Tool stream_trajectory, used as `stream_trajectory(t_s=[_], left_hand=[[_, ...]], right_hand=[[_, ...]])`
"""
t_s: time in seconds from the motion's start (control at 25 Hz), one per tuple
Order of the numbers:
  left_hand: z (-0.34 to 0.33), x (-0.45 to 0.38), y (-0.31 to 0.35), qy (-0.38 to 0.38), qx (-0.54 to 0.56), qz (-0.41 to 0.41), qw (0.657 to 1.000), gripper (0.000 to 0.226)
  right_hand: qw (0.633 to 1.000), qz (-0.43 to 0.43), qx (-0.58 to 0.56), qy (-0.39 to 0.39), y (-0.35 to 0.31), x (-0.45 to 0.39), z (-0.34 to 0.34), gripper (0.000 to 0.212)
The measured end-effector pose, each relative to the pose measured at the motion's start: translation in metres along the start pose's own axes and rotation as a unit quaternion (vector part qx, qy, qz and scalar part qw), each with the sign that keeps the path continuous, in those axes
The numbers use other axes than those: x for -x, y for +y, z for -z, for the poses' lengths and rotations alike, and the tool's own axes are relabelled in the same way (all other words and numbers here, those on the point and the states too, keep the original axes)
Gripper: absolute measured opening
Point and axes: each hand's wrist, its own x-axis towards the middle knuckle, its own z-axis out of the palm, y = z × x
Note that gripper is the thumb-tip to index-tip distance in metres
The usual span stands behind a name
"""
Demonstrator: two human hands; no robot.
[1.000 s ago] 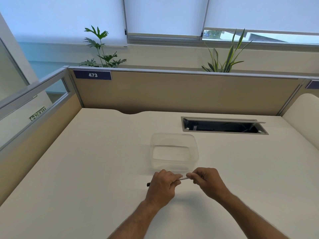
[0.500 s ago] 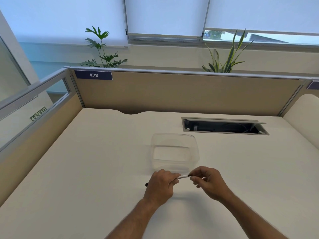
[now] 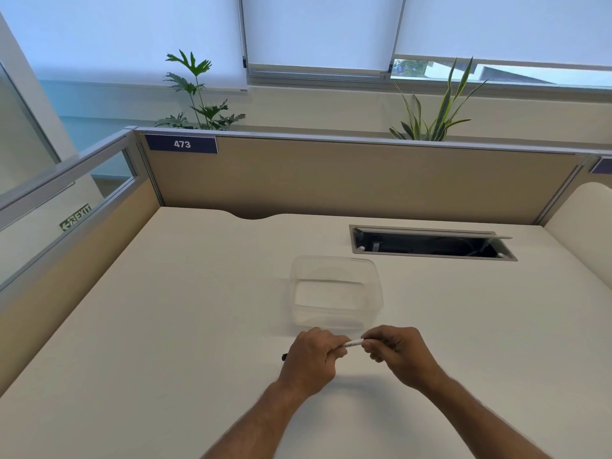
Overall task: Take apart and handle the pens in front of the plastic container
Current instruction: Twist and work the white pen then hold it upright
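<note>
Both hands — left hand [image 3: 311, 361] and right hand [image 3: 397, 354] — grip the pen [image 3: 352, 343] before the plastic container [image 3: 335, 323], the dark tip seen a half-second ago covered again — recapped, likely.

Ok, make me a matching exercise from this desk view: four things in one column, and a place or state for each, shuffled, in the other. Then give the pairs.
Things
1. pen
2. plastic container
3. cable hatch
4. label 473

Places or states
A. open, set in the desk at far right
B. fixed to the partition's top left
C. gripped at both ends by the left hand and right hand
D. clear and empty, just beyond the hands

Pairs: 1-C, 2-D, 3-A, 4-B
</note>
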Motion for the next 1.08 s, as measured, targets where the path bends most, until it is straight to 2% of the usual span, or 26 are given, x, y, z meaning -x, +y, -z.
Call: stream_trajectory(t_s=[0.12, 0.28, 0.48, 0.84, 1.08], left_hand=[[0.001, -0.002, 0.001, 0.018, -0.003, -0.001, 1.000, 0.021], [0.002, -0.005, 0.003, 0.056, 0.002, 0.002, 0.998, 0.023], [0.004, -0.007, 0.002, 0.068, -0.012, -0.003, 0.998, 0.023], [0.004, -0.008, 0.007, 0.088, -0.031, -0.027, 0.995, 0.023], [0.003, -0.007, 0.008, 0.071, -0.052, -0.052, 0.995, 0.022]], right_hand=[[1.000, 0.000, 0.013, -0.002, -0.004, -0.001, 0.000, 0.022], [1.000, -0.004, 0.014, -0.002, -0.010, -0.002, -0.001, 0.022], [1.000, -0.028, -0.002, -0.009, -0.012, -0.002, -0.001, 0.018], [0.997, -0.080, -0.017, 0.007, -0.014, -0.004, -0.009, 0.050], [0.989, -0.140, -0.044, -0.034, -0.018, -0.003, -0.007, 0.070]])
